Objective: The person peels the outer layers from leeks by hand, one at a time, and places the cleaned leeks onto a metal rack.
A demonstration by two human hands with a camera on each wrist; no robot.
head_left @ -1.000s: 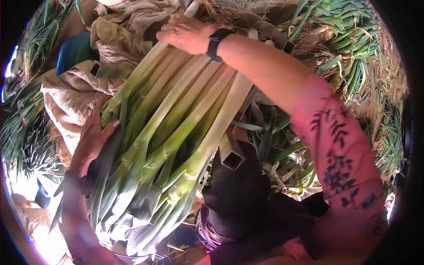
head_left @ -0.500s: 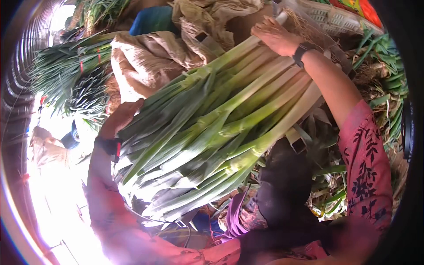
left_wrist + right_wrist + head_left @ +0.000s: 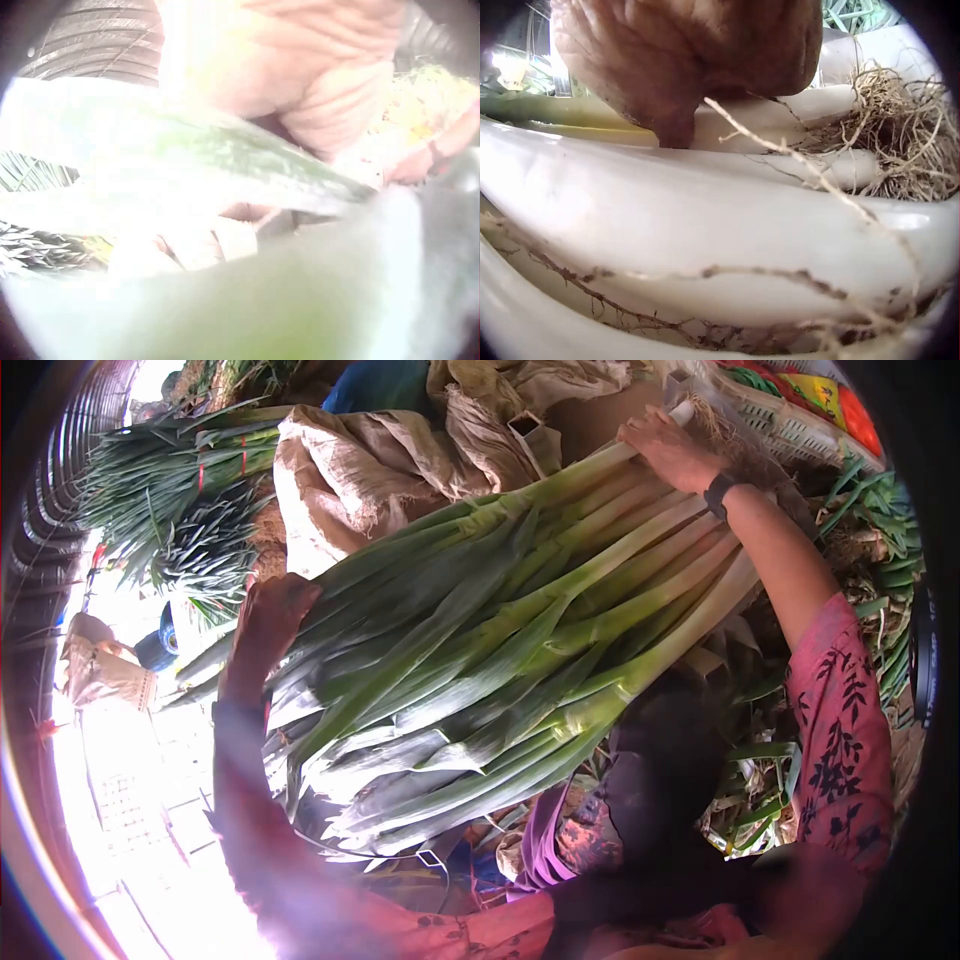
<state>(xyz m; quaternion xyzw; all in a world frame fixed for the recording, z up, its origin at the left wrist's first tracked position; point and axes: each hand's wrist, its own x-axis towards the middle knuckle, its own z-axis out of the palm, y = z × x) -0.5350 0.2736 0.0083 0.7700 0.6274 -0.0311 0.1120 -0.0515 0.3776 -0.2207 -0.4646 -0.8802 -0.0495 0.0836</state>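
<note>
A broad layer of leeks (image 3: 560,600) lies slanted in front of me, white shanks at the upper right and long green leaves (image 3: 400,650) at the lower left. My left hand (image 3: 278,612) grips the outer leaves along their far left edge. In the glaring left wrist view, a pale leaf (image 3: 247,154) crosses just under that hand (image 3: 300,67). At the shank end, my right hand (image 3: 672,452) curls over the farthest leek. The right wrist view shows its thumb pressing down between white shanks (image 3: 705,210), beside tangled roots (image 3: 900,135).
Crumpled sacking (image 3: 350,480) lies beyond the leeks, with a blue container (image 3: 378,385) behind it. Bundled leafy greens (image 3: 170,470) stand at the left. A white crate (image 3: 780,420) is at the upper right. Another person's dark-covered head (image 3: 665,760) is close by below the leeks.
My left hand has moved from beside the green shanks out along the leaves to their far edge. My right hand stays at the shank end. The head view has swung left.
</note>
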